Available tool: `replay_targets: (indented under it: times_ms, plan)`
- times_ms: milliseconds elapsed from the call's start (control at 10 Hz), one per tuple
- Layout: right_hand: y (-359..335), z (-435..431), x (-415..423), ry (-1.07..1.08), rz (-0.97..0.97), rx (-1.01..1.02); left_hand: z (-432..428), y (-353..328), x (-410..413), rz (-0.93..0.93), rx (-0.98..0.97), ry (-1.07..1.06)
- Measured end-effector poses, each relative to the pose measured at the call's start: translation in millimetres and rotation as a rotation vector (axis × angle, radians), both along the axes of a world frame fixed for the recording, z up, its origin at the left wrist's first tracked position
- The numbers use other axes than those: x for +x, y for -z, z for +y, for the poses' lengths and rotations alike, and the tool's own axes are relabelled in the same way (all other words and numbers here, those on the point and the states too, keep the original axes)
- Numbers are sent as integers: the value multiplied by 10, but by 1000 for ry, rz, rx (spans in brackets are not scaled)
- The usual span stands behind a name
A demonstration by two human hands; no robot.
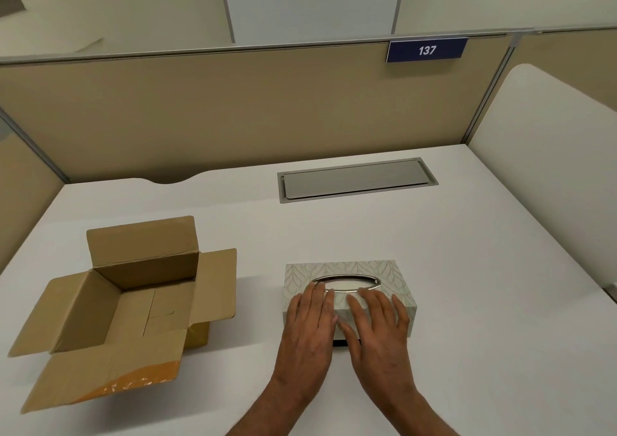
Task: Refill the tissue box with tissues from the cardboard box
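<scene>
The tissue box [397, 275] has a pale leaf pattern and a metal-rimmed oval slot on top; it stands on the white desk right of centre. My left hand [309, 325] and my right hand [379, 327] lie flat side by side on its near top edge and front face, fingers spread, gripping nothing. White tissue shows inside the slot. The brown cardboard box [133, 302] sits at the left with all flaps open, and its visible inside holds nothing.
The white desk [467, 352] is fenced by beige partition walls at the back and sides. A grey cable hatch [355, 180] is set into the desk behind the tissue box. A blue sign reading 137 [426, 50] hangs on the back partition.
</scene>
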State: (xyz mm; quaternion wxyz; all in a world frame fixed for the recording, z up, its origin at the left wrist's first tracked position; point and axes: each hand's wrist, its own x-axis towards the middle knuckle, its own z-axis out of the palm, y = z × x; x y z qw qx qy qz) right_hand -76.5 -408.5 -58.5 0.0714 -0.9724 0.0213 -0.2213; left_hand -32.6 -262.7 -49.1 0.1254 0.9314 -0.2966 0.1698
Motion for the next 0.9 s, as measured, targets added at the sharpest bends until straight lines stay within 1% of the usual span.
replay_targets:
  times_ms: [300, 400, 600, 700, 800, 900]
  plan:
    - [150, 83, -164, -8, 39, -3, 24, 100, -192, 83, 1, 53]
    - [196, 77, -180, -11, 46, 16, 38, 59, -220, 153, -12, 33]
    - [224, 70, -195, -23, 43, 44, 45, 116, -234, 215, -33, 28]
    - [202, 84, -209, -24, 60, 58, 38, 179, -237, 213, -14, 11]
    - [117, 95, -220, -35, 55, 93, 23, 145, -261, 183, -77, -8]
    - [46, 126, -207, -39, -6, 137, 19, 145, -284, 133, -176, -16]
